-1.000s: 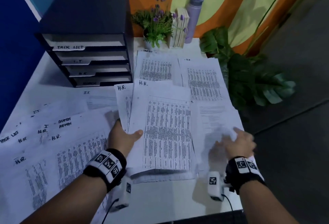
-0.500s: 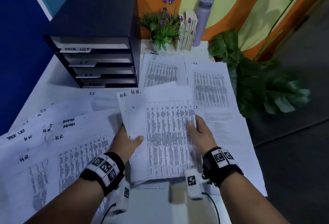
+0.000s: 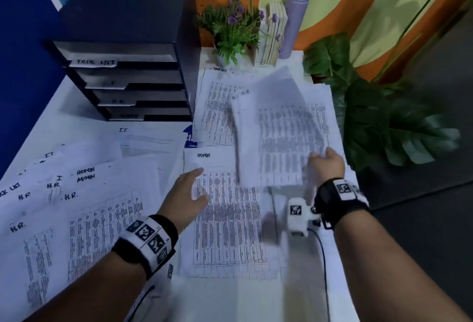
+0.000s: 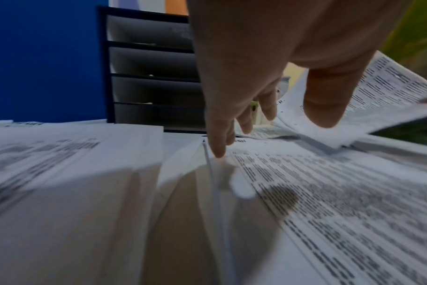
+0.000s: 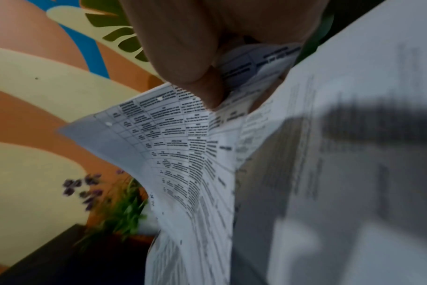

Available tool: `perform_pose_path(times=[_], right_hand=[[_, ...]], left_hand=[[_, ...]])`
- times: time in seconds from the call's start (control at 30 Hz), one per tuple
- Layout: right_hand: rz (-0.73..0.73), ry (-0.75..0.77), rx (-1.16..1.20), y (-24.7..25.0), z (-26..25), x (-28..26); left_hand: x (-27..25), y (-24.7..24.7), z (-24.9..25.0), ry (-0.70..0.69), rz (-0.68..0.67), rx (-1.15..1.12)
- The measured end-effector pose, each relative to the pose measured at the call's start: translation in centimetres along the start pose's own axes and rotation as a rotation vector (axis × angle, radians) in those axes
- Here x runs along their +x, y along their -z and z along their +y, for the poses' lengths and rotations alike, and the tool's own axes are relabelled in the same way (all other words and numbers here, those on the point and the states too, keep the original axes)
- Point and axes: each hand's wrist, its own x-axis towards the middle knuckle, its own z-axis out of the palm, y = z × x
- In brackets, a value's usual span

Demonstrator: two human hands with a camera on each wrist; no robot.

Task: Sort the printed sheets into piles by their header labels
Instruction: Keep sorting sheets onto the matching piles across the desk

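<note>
Right hand (image 3: 326,165) pinches two blurred sheets (image 3: 276,132); left hand (image 3: 188,193), fingers spread, touches one ADMIN sheet (image 3: 225,232)

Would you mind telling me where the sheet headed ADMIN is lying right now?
In the head view the ADMIN sheet lies flat at the table's centre front, under the left hand's fingertips, just below the sheets the right hand is lifting.

Top tray tab (image 3: 96,62): "TASK LIST" | third tab (image 3: 118,101): possibly "H.R." | centre sheet (image 3: 204,155): "ADMIN" | far sheet (image 3: 220,69): "TASK LIST" | left sheets: "I.T." (image 3: 123,130), "ADMIN" twice (image 3: 85,173), "H.R." (image 3: 71,196)
</note>
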Motion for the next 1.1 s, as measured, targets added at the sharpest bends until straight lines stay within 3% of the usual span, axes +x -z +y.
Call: perform_pose_path(times=[0.07, 0.23, 0.33, 0.47, 0.6, 0.7, 0.87, 0.97, 1.1], right_hand=[[0.068, 0.014, -0.069, 1.0, -0.6, 3.2], [0.128, 0.059, -0.190, 1.9, -1.1, 8.5], [0.189, 0.073, -0.294, 2.1, -1.4, 9.8], [0.218, 0.209, -0.634, 1.6, -1.8, 8.8], [-0.123, 0.419, -0.945, -1.5, -1.3, 6.0], [-0.344, 0.406, -1.043, -3.3, -0.5, 5.4], [-0.420, 0.307, -0.977, -3.8, -1.3, 5.2], [-0.382, 0.451, -0.901, -5.1, -1.5, 2.3], [-0.509, 0.543, -0.697, -8.0, -1.0, -4.8]], left_hand=[[0.5, -1.1, -0.1, -0.050, -0.033, 0.191], [1.6, -3.9, -0.1, -0.029, -0.173, 0.497], [2.1, -4.8, -0.4, 0.002, -0.247, 0.643], [2.4, -4.9, -0.8, 0.032, -0.277, 0.726], [2.3, -4.8, -0.8, 0.034, -0.284, 0.712], [2.3, -4.7, -0.9, 0.035, -0.295, 0.695], [2.0, -3.7, -0.3, 0.012, -0.257, 0.568], [1.0, -2.0, -0.1, -0.054, -0.109, 0.448], [-0.9, 2.1, -1.3, -0.049, 0.044, 0.410]])
